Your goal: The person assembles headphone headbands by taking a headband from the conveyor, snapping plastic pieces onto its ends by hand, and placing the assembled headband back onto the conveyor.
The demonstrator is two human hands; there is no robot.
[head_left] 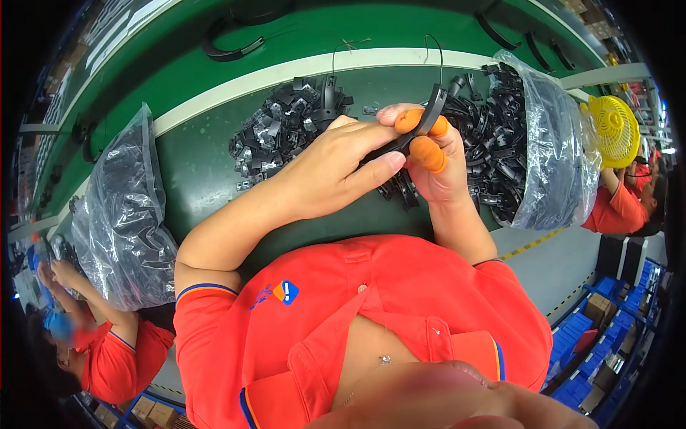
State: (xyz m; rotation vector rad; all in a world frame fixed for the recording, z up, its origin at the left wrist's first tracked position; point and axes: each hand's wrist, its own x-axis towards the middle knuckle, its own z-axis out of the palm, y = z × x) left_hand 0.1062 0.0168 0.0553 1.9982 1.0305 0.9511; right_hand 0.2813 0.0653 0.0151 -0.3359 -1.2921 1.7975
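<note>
A black curved headband-like strip (432, 107) is held in front of my chest, above the bench, between both hands. My left hand (325, 168) is closed around its lower part, with the thumb lying along it. My right hand (441, 182), with orange finger cots on several fingertips, pinches the strip near its middle. A thin dark wire rises beyond the strip's upper end. Behind my left hand lies a heap of small black plastic parts (268, 132), some with shiny bits. A second heap of black parts (500, 129) lies beside my right hand. My palms hide part of the strip.
Clear plastic bags stand at the right (557, 150) and left (125, 214) of the green bench (196, 161). Behind its pale edge, curved black bands (232, 53) rest against a green surface. A yellow slotted basket (614, 130) is at far right. Co-workers in red work on both sides.
</note>
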